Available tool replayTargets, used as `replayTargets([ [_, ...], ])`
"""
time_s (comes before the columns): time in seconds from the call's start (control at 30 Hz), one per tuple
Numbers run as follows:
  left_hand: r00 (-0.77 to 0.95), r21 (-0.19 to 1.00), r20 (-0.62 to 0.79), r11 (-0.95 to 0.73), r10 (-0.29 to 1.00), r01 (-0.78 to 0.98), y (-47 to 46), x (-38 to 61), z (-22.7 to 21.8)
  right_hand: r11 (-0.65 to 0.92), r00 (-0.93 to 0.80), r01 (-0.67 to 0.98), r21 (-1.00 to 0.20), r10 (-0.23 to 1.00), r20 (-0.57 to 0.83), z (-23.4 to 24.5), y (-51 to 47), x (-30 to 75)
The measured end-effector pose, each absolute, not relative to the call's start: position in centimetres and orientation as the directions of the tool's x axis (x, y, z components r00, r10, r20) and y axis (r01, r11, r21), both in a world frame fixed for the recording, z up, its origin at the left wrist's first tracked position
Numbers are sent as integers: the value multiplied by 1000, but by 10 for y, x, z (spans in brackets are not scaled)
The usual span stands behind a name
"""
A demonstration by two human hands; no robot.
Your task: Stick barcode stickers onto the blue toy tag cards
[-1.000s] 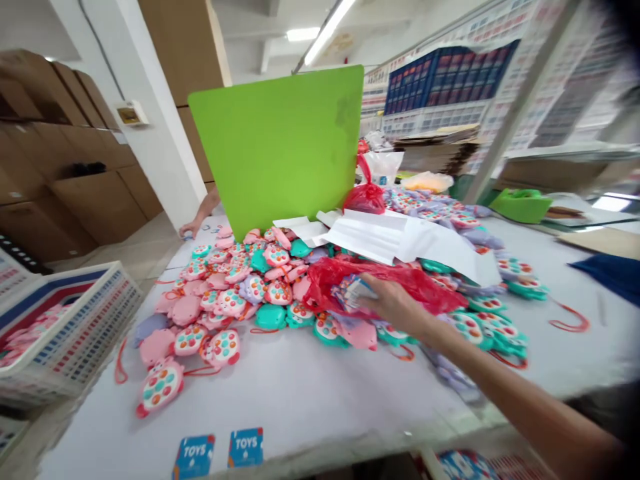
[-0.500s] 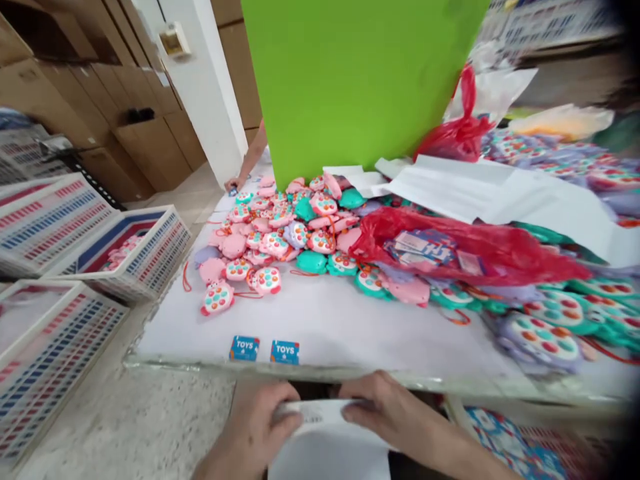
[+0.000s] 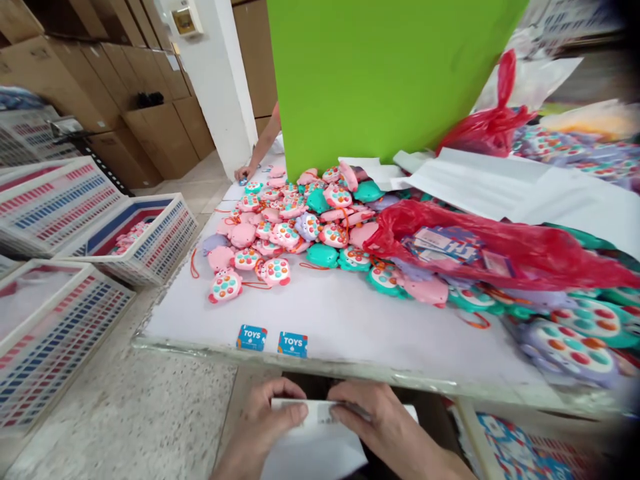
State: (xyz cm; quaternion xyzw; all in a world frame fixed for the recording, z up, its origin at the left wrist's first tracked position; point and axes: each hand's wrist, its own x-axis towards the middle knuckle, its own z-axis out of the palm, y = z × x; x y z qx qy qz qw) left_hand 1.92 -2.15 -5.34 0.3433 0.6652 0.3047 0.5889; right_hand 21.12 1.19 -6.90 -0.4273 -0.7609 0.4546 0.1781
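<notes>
My left hand (image 3: pixel 273 420) pinches the near left side of a white sheet of paper (image 3: pixel 317 450), thumb on top. On its right side my right hand (image 3: pixel 373 417) grips the same sheet. Small dark print shows along the sheet's upper edge, too small to read. Both hands are below the table's front edge. On the table in front of them lie two blue cards marked TOYS, a left card (image 3: pixel 251 338) and a right card (image 3: pixel 293 345). Beyond these is a heap of pink, teal and purple animal-shaped pop toys (image 3: pixel 285 233) with orange cords.
A red plastic bag (image 3: pixel 520 247) with printed cards lies over toys at right, near white paper sheets (image 3: pixel 515 190). A green panel (image 3: pixel 380 80) rises behind. Another person's hand (image 3: pixel 245 173) is at the far left corner. Plastic baskets (image 3: pixel 165 247) stand left; a box of cards (image 3: pixel 520 440) sits below right.
The view has shifted, so the table and toys appear further right. Both hands still hold the sheet, which now sits at a slightly different angle.
</notes>
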Motion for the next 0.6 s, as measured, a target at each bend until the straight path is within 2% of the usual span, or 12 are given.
replayTargets([
  [0.1, -123, 769, -640, 630, 759, -112, -28, 21, -65, 280, -539, 454, -846, 842, -11, -87, 7, 208],
  [0.2, -202, 793, -605, 606, 770, -62, -31, 20, -74, 412, -509, 414, -811, 844, 169, -101, 1, 205],
  [0.33, -285, 806, -579, 588, 763, -65, -31, 19, -81, 585, -420, 437, -683, 805, 420, -114, -3, 196],
  [0.5, -318, 784, -613, 604, 723, -139, -31, 16, -91, 643, -408, 439, -627, 765, 499, -119, -3, 187],
  [0.6, -285, 807, -583, 583, 761, -94, -36, 14, -92, 606, -422, 432, -668, 791, 443, -117, 0, 185],
])
